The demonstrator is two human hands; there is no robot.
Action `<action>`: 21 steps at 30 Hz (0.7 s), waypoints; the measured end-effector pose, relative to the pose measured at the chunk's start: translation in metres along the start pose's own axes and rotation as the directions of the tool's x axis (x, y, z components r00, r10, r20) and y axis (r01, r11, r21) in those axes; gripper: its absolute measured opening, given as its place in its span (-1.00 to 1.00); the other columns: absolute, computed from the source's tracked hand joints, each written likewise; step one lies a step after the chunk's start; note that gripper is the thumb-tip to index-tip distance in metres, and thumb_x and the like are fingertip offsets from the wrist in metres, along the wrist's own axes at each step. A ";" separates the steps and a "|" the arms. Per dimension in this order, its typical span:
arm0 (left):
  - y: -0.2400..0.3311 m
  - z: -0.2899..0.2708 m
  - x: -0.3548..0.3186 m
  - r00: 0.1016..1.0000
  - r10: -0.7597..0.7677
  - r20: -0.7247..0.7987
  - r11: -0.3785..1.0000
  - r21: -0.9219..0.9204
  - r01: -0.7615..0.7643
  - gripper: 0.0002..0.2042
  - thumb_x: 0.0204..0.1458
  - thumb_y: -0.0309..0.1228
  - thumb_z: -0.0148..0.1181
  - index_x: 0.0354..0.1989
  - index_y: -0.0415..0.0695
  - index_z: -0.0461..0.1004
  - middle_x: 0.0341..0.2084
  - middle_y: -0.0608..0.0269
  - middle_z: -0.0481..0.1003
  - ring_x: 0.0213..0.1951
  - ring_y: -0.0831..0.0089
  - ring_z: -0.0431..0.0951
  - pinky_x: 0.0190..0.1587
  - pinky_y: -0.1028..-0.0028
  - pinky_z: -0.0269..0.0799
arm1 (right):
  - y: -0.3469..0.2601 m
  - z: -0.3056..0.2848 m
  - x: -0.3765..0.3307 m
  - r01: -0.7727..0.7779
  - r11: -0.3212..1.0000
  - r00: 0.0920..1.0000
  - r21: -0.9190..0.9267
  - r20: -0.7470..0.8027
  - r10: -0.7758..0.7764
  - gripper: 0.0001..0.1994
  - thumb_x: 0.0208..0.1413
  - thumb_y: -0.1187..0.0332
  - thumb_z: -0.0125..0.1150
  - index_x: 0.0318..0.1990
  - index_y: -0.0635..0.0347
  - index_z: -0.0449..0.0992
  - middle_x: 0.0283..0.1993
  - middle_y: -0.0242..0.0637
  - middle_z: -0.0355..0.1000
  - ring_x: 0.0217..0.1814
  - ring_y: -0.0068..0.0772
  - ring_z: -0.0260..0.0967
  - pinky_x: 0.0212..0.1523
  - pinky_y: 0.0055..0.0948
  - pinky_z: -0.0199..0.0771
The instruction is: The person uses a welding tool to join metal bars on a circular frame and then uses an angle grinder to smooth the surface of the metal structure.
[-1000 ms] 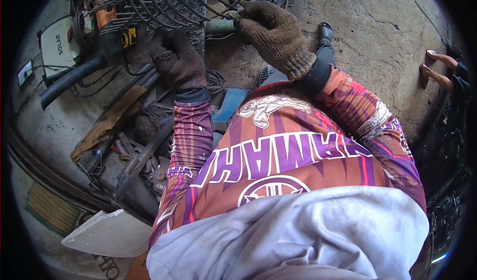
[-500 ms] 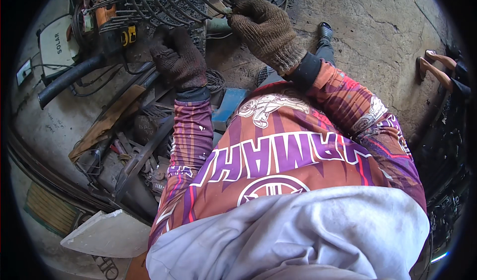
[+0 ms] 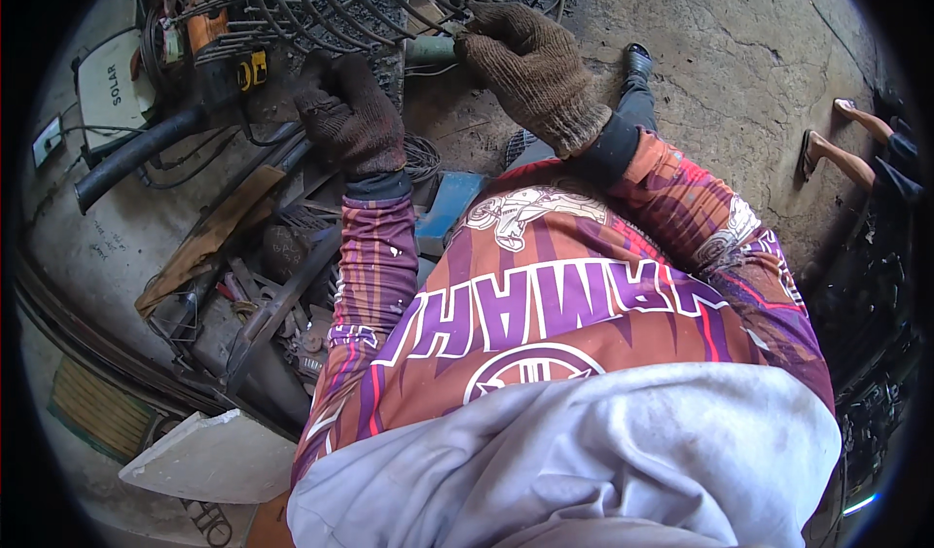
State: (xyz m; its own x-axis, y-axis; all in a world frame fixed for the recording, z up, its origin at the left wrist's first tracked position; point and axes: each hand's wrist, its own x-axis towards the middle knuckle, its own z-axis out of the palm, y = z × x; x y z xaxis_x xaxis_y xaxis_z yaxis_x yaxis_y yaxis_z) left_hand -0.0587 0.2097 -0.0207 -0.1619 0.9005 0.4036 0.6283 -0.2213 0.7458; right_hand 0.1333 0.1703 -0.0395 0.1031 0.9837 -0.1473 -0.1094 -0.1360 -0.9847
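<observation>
My left hand (image 3: 352, 115), in a dark knitted glove, is closed just below a set of curved metal rods (image 3: 331, 3). Whatever it grips, if anything, is hidden by its curled fingers. Over to the right, my right hand (image 3: 535, 76) wears a brown knitted glove, its fingers pinched together by the rods' right end. Something small and pale shows at its fingertips, too small to name. A greenish cylinder (image 3: 430, 51) lies between the two hands, close to the right fingertips.
An orange and black power tool (image 3: 206, 37) and a dark pipe (image 3: 136, 159) stand at the left. Scrap metal (image 3: 292, 305) and a blue box-like piece (image 3: 452, 203) lie by my left forearm. Another person's legs (image 3: 844, 159) show at far right, on the concrete floor (image 3: 720, 71).
My right hand has shifted slightly right and down, away from the rods. My left hand has stayed put. The other person's nearer foot has moved left and down.
</observation>
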 end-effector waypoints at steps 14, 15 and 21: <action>0.002 -0.004 0.002 0.999 0.038 -0.015 0.999 0.014 -0.038 -0.81 0.18 -0.35 0.19 -0.28 -0.27 0.47 -0.44 0.16 0.50 -0.39 0.38 0.49 -0.24 0.40 0.41 | -0.001 -0.005 -0.012 -0.057 0.998 0.982 0.005 0.178 0.055 -0.68 0.24 0.33 0.29 0.05 0.33 0.49 -0.27 -0.27 0.56 -0.33 -0.58 0.50 -0.31 -0.55 0.55; 0.001 -0.005 0.001 0.998 0.049 -0.037 0.999 0.016 -0.048 -0.81 0.17 -0.36 0.21 -0.28 -0.26 0.48 -0.42 0.15 0.52 -0.37 0.39 0.51 -0.25 0.41 0.42 | -0.003 -0.005 -0.013 -0.056 0.998 0.980 0.024 0.192 0.051 -0.68 0.24 0.33 0.30 0.05 0.33 0.49 -0.27 -0.28 0.56 -0.34 -0.58 0.50 -0.32 -0.56 0.55; 0.037 -0.035 -0.029 0.942 0.202 0.269 0.976 -0.138 -0.170 -0.79 0.16 -0.42 0.28 -0.10 -0.27 0.53 -0.30 0.13 0.59 -0.23 0.42 0.59 -0.17 0.43 0.52 | -0.037 -0.010 -0.023 -0.354 0.923 0.857 0.150 0.447 0.256 -0.65 0.21 0.27 0.35 0.07 0.28 0.52 -0.23 -0.33 0.55 -0.26 -0.64 0.48 -0.25 -0.57 0.53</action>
State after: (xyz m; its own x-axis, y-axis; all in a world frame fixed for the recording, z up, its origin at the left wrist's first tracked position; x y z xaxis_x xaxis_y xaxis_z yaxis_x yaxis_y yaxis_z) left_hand -0.0574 0.1623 0.0136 0.1788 0.9040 0.3884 0.5360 -0.4205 0.7321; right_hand 0.1444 0.1518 -0.0008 -0.3818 0.8609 -0.3364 -0.2855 -0.4560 -0.8429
